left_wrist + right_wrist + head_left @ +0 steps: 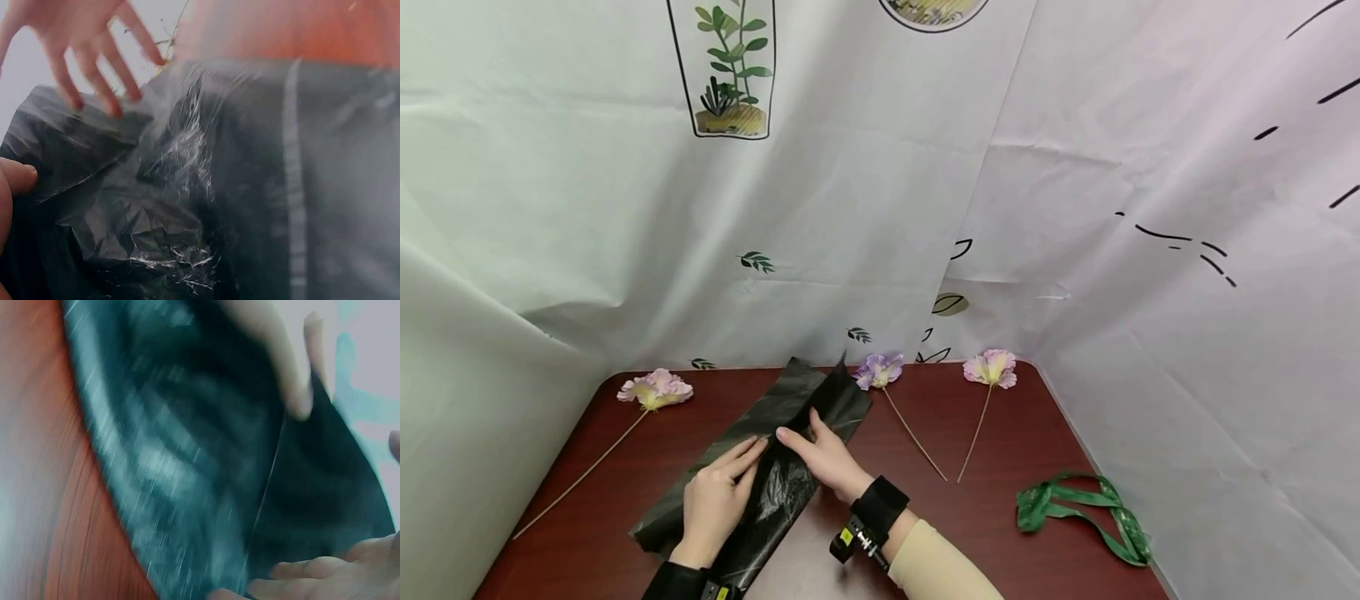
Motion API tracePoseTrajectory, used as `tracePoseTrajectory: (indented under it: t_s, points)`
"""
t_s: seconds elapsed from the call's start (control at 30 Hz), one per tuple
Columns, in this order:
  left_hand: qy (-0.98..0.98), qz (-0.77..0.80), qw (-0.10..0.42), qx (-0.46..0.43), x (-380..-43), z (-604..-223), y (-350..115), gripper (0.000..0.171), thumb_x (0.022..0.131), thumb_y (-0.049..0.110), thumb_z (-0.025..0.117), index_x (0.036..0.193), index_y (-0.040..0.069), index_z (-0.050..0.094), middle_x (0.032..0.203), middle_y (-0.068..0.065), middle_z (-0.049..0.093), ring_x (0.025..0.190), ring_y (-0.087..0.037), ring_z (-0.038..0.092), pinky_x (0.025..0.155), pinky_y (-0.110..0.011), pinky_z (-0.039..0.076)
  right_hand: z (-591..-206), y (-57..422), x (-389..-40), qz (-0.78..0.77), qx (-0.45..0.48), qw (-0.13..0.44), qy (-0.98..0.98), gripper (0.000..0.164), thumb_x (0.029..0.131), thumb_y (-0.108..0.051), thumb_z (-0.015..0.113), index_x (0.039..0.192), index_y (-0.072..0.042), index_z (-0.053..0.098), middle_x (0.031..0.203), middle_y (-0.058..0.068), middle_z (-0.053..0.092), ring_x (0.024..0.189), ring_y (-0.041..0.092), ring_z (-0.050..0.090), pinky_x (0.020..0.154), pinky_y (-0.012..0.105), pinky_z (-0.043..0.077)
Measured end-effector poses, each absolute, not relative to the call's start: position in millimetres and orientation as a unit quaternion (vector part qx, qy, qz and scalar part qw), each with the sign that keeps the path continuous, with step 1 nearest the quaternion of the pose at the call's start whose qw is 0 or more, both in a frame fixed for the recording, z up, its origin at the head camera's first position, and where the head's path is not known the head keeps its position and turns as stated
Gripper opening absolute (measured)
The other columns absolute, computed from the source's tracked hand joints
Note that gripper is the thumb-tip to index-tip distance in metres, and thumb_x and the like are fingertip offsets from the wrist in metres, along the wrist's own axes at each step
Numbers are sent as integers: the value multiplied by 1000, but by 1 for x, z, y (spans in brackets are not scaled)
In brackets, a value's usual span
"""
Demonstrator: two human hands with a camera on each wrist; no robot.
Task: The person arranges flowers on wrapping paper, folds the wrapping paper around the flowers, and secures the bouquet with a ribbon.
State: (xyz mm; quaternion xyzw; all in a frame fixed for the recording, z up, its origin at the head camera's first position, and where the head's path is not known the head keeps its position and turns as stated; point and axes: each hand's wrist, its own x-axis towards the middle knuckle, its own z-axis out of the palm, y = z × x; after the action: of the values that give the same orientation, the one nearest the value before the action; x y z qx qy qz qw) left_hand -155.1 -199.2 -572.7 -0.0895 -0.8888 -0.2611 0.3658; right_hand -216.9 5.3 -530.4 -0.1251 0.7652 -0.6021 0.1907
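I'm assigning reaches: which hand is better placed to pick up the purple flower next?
Probably the right hand: both hands are at the black plastic sheet, but the left hand is farther from the purple flower.

Losing the jarred-plant print (733,67) and the round print (934,12) to the head view's top edge, the left wristband (679,581) and cream sleeve (943,568) to the bottom edge. Hiding part of the black plastic sheet (784,502) under the left hand (715,504), and some fingers of the right hand (829,458) from above. Blurring the sheet in the right wrist view.
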Motion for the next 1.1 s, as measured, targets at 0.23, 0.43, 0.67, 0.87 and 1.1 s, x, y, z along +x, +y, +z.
tracePoseTrajectory:
  t_s: [0.23,0.43,0.67,0.87,1.1]
  points:
    - [-922,-247,272,-125,-139,-565,-181,48,82,1,97,125,21,88,130,-7,81,72,-18,76,47,-26,45,-535,-7,-210,-682,-40,201,702,107,107,-57,68,180,-6,8,178,30,27,156,47,45,111,61,55]
    - [-928,-305,75,-203,-134,-537,-199,45,105,23,81,149,18,75,152,-15,68,88,-18,76,66,-31,57,-540,-7,-206,-686,-13,187,703,82,108,-12,56,179,-4,14,178,32,24,153,44,47,99,47,56]
    - [-868,-438,-159,-169,-145,-508,-268,70,118,39,59,176,11,34,177,-25,34,160,-56,32,120,-68,43,-548,0,-200,-703,-28,164,691,67,105,3,48,171,1,37,161,28,52,121,37,68,87,45,58]
    - [-931,-345,-100,-61,-178,-551,-292,83,106,43,77,158,-14,47,154,-47,46,139,-67,45,104,-76,44,-557,9,-199,-711,-20,143,688,57,102,5,51,159,3,50,159,23,55,135,34,60,102,42,54]
    - [-950,-295,-89,59,-187,-573,-281,45,97,36,88,112,-2,70,124,-32,55,112,-52,44,90,-63,39,-557,12,-198,-704,-31,134,697,55,102,6,52,157,3,53,160,24,54,140,37,57,104,44,52]
